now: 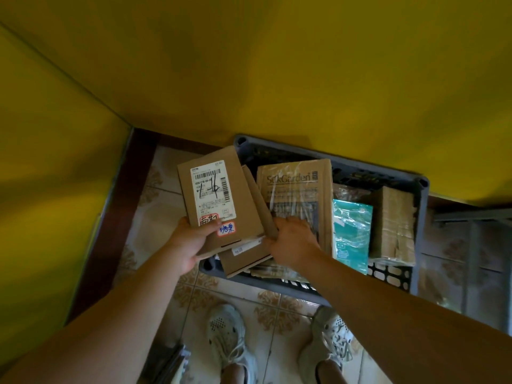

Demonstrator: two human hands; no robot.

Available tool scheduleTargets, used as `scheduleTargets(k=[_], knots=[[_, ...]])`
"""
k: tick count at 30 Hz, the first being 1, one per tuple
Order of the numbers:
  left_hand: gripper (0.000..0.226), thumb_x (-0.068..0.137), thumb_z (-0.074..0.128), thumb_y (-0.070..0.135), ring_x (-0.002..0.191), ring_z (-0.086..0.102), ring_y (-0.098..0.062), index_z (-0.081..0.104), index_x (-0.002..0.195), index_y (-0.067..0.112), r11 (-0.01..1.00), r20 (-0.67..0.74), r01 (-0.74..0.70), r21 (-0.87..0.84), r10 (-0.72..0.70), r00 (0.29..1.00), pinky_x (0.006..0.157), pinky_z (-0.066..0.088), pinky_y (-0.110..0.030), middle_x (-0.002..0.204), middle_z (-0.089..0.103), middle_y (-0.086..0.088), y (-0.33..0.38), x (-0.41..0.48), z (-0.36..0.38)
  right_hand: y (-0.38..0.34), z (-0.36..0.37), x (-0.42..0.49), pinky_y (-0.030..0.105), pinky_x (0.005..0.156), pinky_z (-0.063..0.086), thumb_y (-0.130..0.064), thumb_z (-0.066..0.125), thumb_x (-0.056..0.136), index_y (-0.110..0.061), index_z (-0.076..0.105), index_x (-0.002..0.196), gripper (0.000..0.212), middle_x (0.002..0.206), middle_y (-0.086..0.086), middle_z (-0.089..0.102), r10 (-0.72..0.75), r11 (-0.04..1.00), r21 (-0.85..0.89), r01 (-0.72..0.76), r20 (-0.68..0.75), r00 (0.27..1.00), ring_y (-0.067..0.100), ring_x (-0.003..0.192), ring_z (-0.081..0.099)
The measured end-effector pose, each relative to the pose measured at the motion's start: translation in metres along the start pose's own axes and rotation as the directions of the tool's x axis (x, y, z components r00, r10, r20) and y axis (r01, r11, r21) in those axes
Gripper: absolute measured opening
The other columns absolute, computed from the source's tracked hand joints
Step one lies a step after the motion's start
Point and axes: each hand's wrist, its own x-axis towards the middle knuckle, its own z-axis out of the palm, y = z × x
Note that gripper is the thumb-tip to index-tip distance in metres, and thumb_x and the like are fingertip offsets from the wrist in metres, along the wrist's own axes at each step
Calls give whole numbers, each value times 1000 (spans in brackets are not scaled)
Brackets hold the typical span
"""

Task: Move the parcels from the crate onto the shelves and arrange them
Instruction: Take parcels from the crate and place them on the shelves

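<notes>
A dark grey plastic crate (418, 187) stands on the floor against the yellow wall. My left hand (191, 242) grips a flat brown cardboard parcel (246, 206) with a white shipping label, held over the crate's left edge. My right hand (293, 239) holds a second flat brown parcel (243, 259) just beneath and to the right of the first. Inside the crate lie a large taped cardboard parcel (296, 184) with printed lettering, a teal packet in clear plastic (352, 231), and a small cardboard box (393, 225) at the right.
Yellow walls (249, 65) meet at a corner on the left, with a dark brown skirting board (110, 217). The floor is patterned tile (271, 309). My two light shoes (230, 339) stand just before the crate. A grey metal frame (471, 217) shows at the right.
</notes>
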Motion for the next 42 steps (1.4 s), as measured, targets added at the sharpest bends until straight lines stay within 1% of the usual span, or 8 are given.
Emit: scheduleTargets(k=[6,10,17,24,28,33,36,42], knots=[[64,71,78,20,96,69,-27,49,128,16,1000,16,10,-1,-10,1000,71,57,-41,111,70,-10,6,-9,-6,0,-5,-8,33,83,52,-28,58,96,-23,48,127,33,110,2,61,87,939,335,-79,-9,996,23,98,60],[57,77,74,10,98,67,-28,47,127,19,1000,50,-6,-7,7,999,71,56,-41,112,68,-11,19,-35,-9,3,-21,-38,42,88,55,-18,60,93,-23,47,129,39,114,-1,62,171,866,482,-131,-40,984,24,100,62],[44,87,66,9,96,68,-26,49,126,22,978,39,-203,48,201,979,77,53,-41,113,69,-7,62,-137,-9,1,-101,-128,32,76,51,-3,49,97,-17,57,123,31,105,1,66,295,731,676,-88,-197,935,21,93,63],[46,95,59,14,102,66,-20,47,135,33,888,4,-458,52,458,889,90,53,-45,121,67,1,107,-280,-2,-31,-190,-228,38,80,54,-32,50,102,-31,53,113,12,101,-5,67,304,626,775,82,-340,890,16,91,63],[72,90,67,16,109,63,-29,28,146,36,828,-102,-558,49,560,822,92,52,-55,132,59,-3,125,-360,-6,-47,-225,-292,44,92,51,-38,46,103,-28,46,142,40,113,-3,67,286,567,800,195,-413,865,21,102,62],[68,91,65,14,105,65,-29,30,146,33,737,-124,-676,7,671,731,90,54,-55,129,60,-8,132,-445,3,-51,-260,-373,20,66,45,-26,61,98,-22,39,149,56,117,-2,60,171,552,737,389,-556,813,13,92,58],[67,92,63,14,102,66,-24,30,148,32,673,-90,-739,-16,735,672,87,55,-49,128,61,-6,135,-484,12,-51,-271,-415,39,86,56,-28,66,94,-26,37,149,63,129,2,61,184,509,733,451,-604,775,21,106,64],[65,95,58,9,88,66,-11,28,150,28,543,22,-838,-47,840,543,66,54,-29,108,63,5,143,-551,17,-60,-268,-488,47,91,57,-25,64,95,-26,45,144,53,121,-1,65,224,488,642,592,-747,626,19,104,66]])
